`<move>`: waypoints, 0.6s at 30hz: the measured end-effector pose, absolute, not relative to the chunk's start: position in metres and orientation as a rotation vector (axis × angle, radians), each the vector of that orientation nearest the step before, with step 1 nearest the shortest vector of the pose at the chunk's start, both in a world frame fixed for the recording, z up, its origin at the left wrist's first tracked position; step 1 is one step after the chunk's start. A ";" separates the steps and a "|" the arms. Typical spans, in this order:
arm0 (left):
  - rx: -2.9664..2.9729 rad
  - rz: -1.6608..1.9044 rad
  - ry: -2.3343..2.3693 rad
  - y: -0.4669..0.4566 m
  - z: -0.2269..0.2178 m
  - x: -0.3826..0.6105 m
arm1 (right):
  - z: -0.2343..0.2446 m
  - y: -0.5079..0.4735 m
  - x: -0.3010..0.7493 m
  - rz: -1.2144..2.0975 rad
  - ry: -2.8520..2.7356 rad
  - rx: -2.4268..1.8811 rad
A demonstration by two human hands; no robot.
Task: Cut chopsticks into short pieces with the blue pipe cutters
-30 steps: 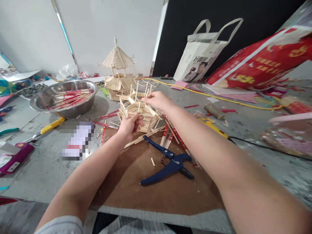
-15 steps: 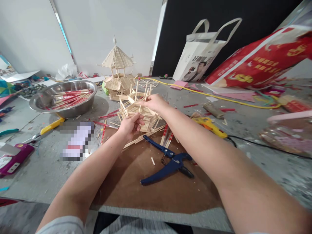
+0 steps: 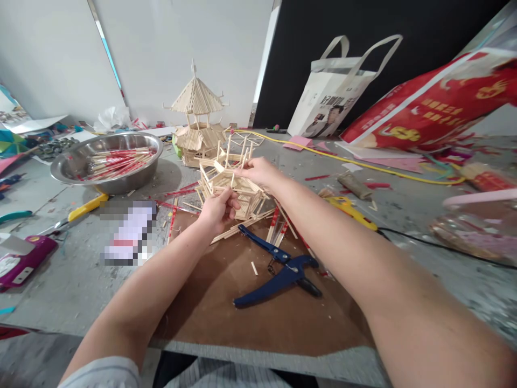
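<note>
A half-built model of thin wooden sticks (image 3: 248, 203), with several upright posts, stands in front of me at the far edge of a brown board. My left hand (image 3: 220, 210) is closed at its near side, thumb and forefinger pinching a short upright wooden stick (image 3: 233, 180). Over the right side reaches my right hand (image 3: 260, 173), its fingers closed on the upper part of the model; the fingertips are partly hidden. Loose sticks (image 3: 230, 231) lie at the model's foot. Closer to me, blue-handled cutters (image 3: 278, 275) rest on the brown board (image 3: 250, 328).
Behind stands a stick pagoda (image 3: 197, 102). At left are a steel bowl (image 3: 145, 175) of red-and-wood sticks, a blurred phone-like object (image 3: 131, 231) and a yellow-handled tool (image 3: 86, 207). A yellow glue gun (image 3: 351, 212) with a black cord lies right; bags (image 3: 327, 97) stand farther back.
Both hands stay at the model in nearly the same grip. The right hand has shifted very slightly; the whole view has moved a little.
</note>
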State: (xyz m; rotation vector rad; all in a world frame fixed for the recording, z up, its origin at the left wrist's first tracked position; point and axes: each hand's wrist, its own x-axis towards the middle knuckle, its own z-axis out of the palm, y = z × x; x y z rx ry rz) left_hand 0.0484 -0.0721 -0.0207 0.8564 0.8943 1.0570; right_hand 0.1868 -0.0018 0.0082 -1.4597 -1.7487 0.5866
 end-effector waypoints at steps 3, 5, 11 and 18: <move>0.861 1.055 0.887 -0.071 -0.022 0.048 | 0.008 -0.001 0.187 0.583 -1.761 -1.434; 0.859 1.045 0.870 -0.070 -0.023 0.047 | 0.008 -0.001 0.187 0.582 -1.766 -1.437; 0.791 0.985 0.845 -0.070 -0.020 0.044 | 0.009 -0.003 0.185 0.595 -1.721 -1.454; 0.798 0.909 0.913 -0.074 -0.011 0.043 | 0.013 -0.008 0.182 0.600 -1.709 -1.470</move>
